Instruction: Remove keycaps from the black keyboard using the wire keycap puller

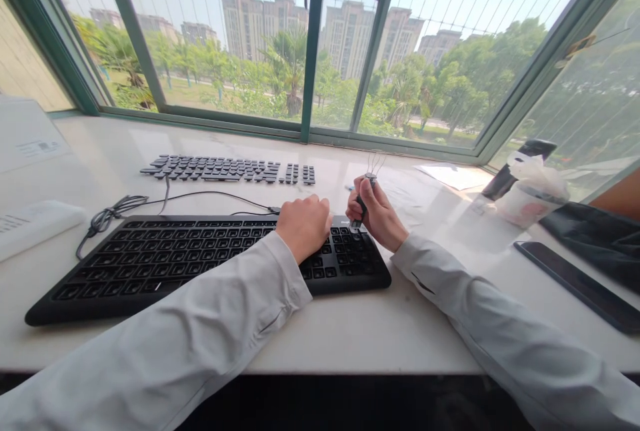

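A black keyboard (190,251) with its keycaps off lies across the desk, bare switch sockets showing. My left hand (304,225) is closed over its back edge, right of the middle; the fingertips are hidden. Above the number pad, my right hand (376,209) is closed round a keycap puller (361,207) with a dark handle. Thin wire loops stick up from its top, and its lower end is just over the number pad sockets. Behind the keyboard, the removed keycaps (220,169) are laid out in rows.
A coiled cable (113,211) runs behind the keyboard. On the right are a phone (575,281), a plastic cup (530,201) with tissue in it, and papers (455,176). A white box (30,134) stands at left. Windows (310,51) border the desk's back.
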The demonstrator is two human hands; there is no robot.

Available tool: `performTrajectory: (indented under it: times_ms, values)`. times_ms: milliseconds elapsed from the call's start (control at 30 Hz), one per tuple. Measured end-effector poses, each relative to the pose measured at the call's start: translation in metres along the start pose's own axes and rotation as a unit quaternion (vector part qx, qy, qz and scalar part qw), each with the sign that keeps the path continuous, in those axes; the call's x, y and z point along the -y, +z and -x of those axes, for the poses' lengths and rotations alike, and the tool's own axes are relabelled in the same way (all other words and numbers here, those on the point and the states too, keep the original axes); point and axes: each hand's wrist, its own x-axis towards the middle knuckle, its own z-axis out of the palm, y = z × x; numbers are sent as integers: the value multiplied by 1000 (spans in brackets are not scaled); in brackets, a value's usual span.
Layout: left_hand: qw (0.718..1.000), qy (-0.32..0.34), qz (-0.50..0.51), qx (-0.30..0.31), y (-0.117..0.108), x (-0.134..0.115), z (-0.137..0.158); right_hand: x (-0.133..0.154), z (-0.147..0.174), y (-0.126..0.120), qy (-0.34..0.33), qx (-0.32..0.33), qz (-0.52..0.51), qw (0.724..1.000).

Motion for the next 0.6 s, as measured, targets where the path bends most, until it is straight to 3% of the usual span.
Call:
performTrajectory:
  times_ms: [267,600]
  values:
    - [1000,4,-6,11,-2,-1,1,-2,1,1,-9,61,88,994]
    - [1000,2,-19,21,-4,-1,1,-5,-3,-7,-16,101,78,992]
